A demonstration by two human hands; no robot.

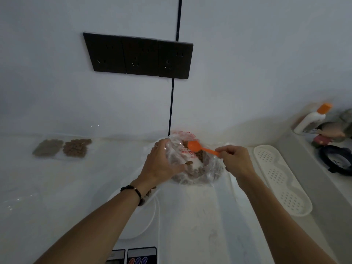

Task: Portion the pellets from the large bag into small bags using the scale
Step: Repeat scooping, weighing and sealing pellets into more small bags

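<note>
The large clear bag of brown pellets lies on the white counter, close to the wall behind it. The left hand grips the left side of the bag's mouth, fingers curled around the plastic. The right hand pinches the end of the handle of an orange spoon; the bowl of the spoon is over the open bag, and I cannot tell if it carries pellets.

On the left, well apart from the hands, two small filled bags lie side by side near the wall. Between them and the left hand the counter gives open room. On the right, a white perforated tray lies just beside the right forearm, and behind it a raised ledge closes that side.

The white scale stands under the left forearm, and its round platform is partly covered by the arm. Its display panel is cut off by the lower edge of the view. A few pellets show near the left wrist, next to a dark bead bracelet; whether they lie in a small bag on the scale is hard to make out. Some clear plastic at the far left is very faint. On the ledge, a white bottle with orange cap and several dark objects are partly cut off by the right edge.
</note>
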